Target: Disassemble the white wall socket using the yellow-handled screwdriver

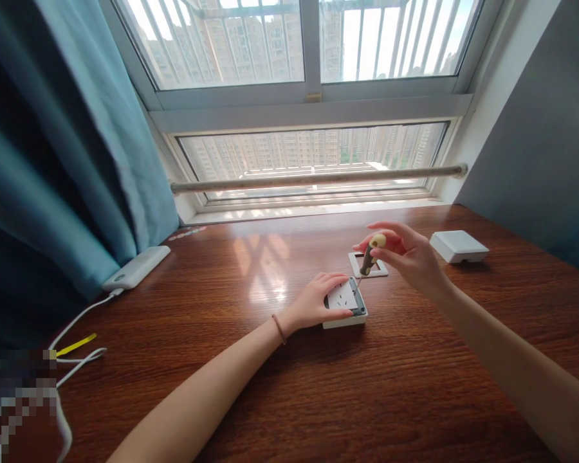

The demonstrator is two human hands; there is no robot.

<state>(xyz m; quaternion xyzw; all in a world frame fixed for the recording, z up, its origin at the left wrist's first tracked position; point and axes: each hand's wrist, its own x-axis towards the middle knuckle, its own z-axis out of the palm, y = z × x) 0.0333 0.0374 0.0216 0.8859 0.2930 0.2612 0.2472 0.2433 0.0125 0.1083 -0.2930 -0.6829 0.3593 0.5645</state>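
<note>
A wall socket [342,297] with a white face and a dark grey frame sits in a white box on the table. My left hand [318,299] grips it from the left, thumb along the near side and fingers along the far side. My right hand [403,251] pinches the handle of a screwdriver [368,257], dark with a pale yellow end. The screwdriver tilts slightly, its thin shaft pointing down at the right edge of the socket's frame. Just behind, a white square cover frame [377,269] lies flat, partly hidden by the screwdriver and right hand.
A white box [458,246] stands at the right on the brown wooden table [251,399]. To the left lie a white power bank [137,269], a white cable [80,321] and a yellow strip [77,344]. A blue curtain [125,161] hangs there. Behind runs a window rail [318,179].
</note>
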